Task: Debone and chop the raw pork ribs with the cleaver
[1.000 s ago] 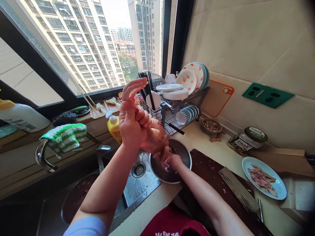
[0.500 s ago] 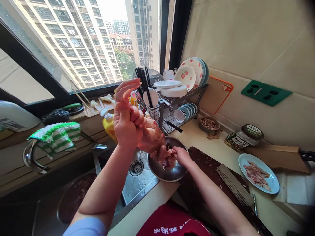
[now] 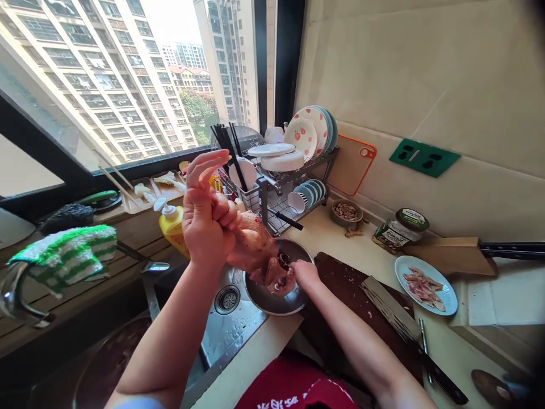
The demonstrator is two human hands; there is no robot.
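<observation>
My left hand (image 3: 208,224) is closed around the upper end of a raw plucked bird (image 3: 253,238). It holds the bird tilted over a round metal bowl (image 3: 276,311). The bird's lower end, with loose flesh and dark bits, hangs into the bowl. At that lower end, my right hand (image 3: 304,275) has its fingers closed on the flesh; exactly what lies in the fingertips is hidden. The bowl rests partly over the sink's edge, beside a dark cutting board (image 3: 340,278).
A cleaver (image 3: 394,312) lies on the board. To the right are a plate of sliced meat (image 3: 426,291), a lidded jar (image 3: 400,230) and a wooden knife block (image 3: 451,254). Behind stands a dish rack (image 3: 293,199). At left, a green-striped cloth (image 3: 68,255) hangs on the faucet (image 3: 17,304).
The view has turned slightly to the right, so everything sits further left. Both hands keep their hold on the bird, which stays over the bowl.
</observation>
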